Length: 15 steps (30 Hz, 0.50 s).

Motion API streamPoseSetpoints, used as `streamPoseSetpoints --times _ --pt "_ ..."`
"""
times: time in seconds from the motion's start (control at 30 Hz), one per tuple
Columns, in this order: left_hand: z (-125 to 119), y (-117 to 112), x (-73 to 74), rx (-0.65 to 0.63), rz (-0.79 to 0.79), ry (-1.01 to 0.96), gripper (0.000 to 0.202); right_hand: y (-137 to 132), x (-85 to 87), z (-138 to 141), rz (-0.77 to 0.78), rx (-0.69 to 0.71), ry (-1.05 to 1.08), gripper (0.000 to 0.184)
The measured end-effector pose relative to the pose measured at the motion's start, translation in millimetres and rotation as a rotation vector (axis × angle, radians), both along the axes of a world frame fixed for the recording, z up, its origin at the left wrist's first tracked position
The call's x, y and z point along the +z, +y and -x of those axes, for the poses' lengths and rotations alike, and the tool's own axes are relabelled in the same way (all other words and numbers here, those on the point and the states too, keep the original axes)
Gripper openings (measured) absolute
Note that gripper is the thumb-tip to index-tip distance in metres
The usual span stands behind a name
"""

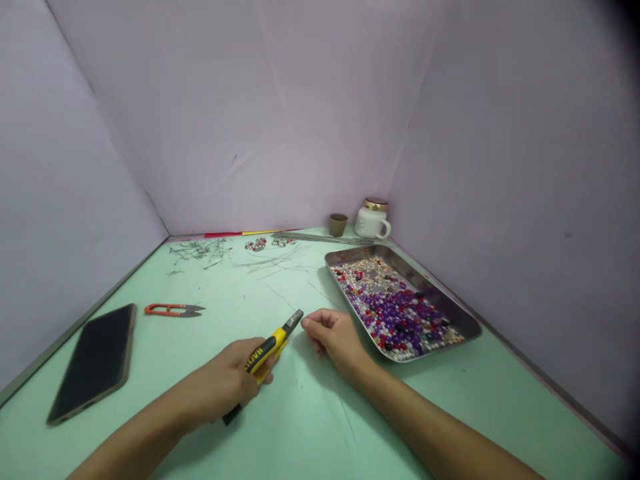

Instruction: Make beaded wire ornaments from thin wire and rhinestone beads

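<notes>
My left hand (227, 377) is wrapped round the yellow and black handles of a pair of pliers (274, 341). Their grey jaws point up and to the right, close to the fingertips of my right hand (341, 341). Thumb and forefinger of that hand are pressed together in a pinch. Whatever lies between them is too small or too hidden to make out. To the right of this hand stands a metal tray (361, 319) of mixed beads (400, 313), mostly purple, white and red.
Left lie a dark phone (95, 360) and orange thread snips (173, 311). Toward the back are scattered wire pieces (200, 250), beaded pieces (256, 245), a bundle of thin rods (320, 237), a brown cup (338, 225) and a lidded white mug (371, 221). Pale walls enclose the green tabletop (225, 287).
</notes>
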<state>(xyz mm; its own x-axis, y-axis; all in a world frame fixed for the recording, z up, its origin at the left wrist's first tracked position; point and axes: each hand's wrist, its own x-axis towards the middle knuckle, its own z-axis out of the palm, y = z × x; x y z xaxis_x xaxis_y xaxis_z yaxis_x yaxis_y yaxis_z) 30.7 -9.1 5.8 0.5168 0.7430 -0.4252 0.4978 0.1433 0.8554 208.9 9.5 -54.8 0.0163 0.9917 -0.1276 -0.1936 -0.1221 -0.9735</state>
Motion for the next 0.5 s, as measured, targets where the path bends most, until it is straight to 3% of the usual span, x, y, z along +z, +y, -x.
streamPoseSetpoints --times 0.3,0.5 --pt "12.5 12.0 3.2 0.057 0.297 -0.217 0.032 0.4 4.1 2.6 0.065 -0.049 -0.191 0.017" --pt "19.3 15.4 -35.2 0.103 0.366 -0.088 0.029 0.1 2.1 5.6 0.06 -0.067 -0.363 0.015"
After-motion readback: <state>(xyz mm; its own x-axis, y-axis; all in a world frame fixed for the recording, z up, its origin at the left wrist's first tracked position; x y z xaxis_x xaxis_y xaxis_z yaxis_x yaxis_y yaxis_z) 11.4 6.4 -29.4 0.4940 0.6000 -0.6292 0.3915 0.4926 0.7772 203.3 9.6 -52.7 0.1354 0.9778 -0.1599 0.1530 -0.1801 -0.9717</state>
